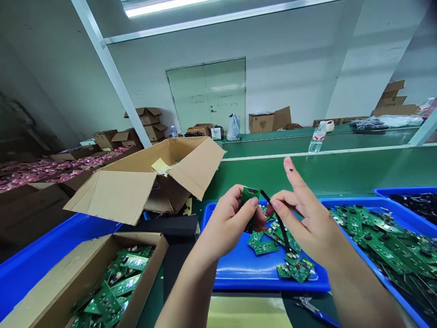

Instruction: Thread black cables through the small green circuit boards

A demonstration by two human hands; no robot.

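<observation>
My left hand (pixel 221 225) grips a green circuit board (pixel 251 193) between thumb and fingers, tilted up above the blue tray (pixel 246 275). Between its thumb and fingers my right hand (pixel 309 223) pinches a thin black strip (pixel 282 228), which hangs down toward the tray. The strip's upper end is close to the board's top edge; whether they touch, I cannot tell. My right index finger points up, with a small black piece (pixel 291 170) on its tip. Several small circuit boards (pixel 266 247) lie in the tray under my hands.
At the right, a second blue tray (pixel 372 269) is heaped with circuit boards. A carton of boards (pixel 159 255) stands at lower left, below an open cardboard box (pixel 126 191). Pliers (pixel 316 312) lie near the front edge. A water bottle (pixel 317 137) stands farther back.
</observation>
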